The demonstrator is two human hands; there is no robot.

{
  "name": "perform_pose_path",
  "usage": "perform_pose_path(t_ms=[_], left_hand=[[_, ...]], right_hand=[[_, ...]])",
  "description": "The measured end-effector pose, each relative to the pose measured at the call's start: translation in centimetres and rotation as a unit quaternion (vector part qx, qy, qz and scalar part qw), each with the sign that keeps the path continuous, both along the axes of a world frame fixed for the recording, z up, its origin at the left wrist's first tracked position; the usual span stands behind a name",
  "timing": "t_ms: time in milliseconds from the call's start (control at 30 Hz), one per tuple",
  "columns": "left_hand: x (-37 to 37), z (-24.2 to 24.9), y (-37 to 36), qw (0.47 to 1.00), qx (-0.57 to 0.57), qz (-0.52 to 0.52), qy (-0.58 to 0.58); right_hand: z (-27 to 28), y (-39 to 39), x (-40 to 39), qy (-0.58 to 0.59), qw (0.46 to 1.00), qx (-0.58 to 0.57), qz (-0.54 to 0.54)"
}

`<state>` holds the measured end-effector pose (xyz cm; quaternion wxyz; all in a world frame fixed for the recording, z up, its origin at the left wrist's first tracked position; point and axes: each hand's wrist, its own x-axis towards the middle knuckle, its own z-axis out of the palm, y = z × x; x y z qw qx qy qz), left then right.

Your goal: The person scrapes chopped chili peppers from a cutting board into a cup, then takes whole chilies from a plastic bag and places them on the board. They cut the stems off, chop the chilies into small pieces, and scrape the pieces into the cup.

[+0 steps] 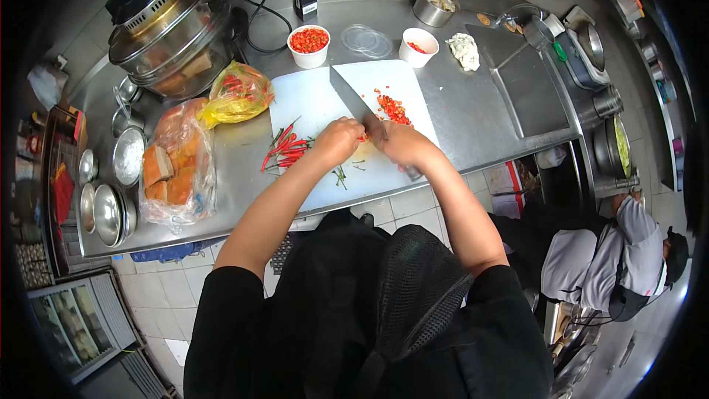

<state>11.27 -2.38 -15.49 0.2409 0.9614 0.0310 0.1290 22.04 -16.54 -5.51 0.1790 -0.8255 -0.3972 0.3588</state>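
My right hand [405, 145] is closed around a large kitchen knife [354, 101], its blade slanting up and left over a white cutting board [310, 96]. Close beside the blade, my left hand [338, 140] has its fingers curled together on red chilies, mostly hidden under the fingertips. Chopped red chili [394, 109] lies in a loose pile right of the blade. Whole red chilies [286, 149] with green stems rest left of my left hand. Cut green stems [340, 176] are scattered near the board's front edge.
Behind the board stand a tub full of chopped chili [309, 46], clear lids [367, 41] and another tub [419, 47]. Left are a yellow bag of chilies [238, 94], bagged orange-brown blocks [177, 166] and metal bowls [108, 214]. A sink [528, 89] and a co-worker [591, 258] are right.
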Motion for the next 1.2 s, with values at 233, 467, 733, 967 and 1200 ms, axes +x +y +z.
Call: perform_pose_path(t_ms=[233, 467, 733, 967, 1200], left_hand=[[0.1, -0.7, -0.1, 1.0, 0.02, 0.007, -0.018], [0.5, -0.2, -0.2, 0.999, -0.008, -0.006, -0.035], [-0.7, 1.3, -1.1, 0.988, -0.001, 0.131, 0.08], [0.5, 0.5, -1.1, 0.992, 0.005, 0.105, 0.073], [1.0, 0.2, -1.3, 0.993, -0.002, 0.095, 0.067]], right_hand=[[-2.9, -1.1, -0.6, 0.023, 0.996, 0.059, -0.065], [-1.7, -1.1, -0.4, 0.023, 0.996, 0.053, -0.072], [-2.0, -0.8, -0.6, -0.013, 0.998, 0.021, -0.051], [-0.3, 0.2, 0.7, 0.007, 1.0, -0.003, 0.001], [-3.4, 0.3, 0.3, -0.073, 0.997, 0.027, -0.011]])
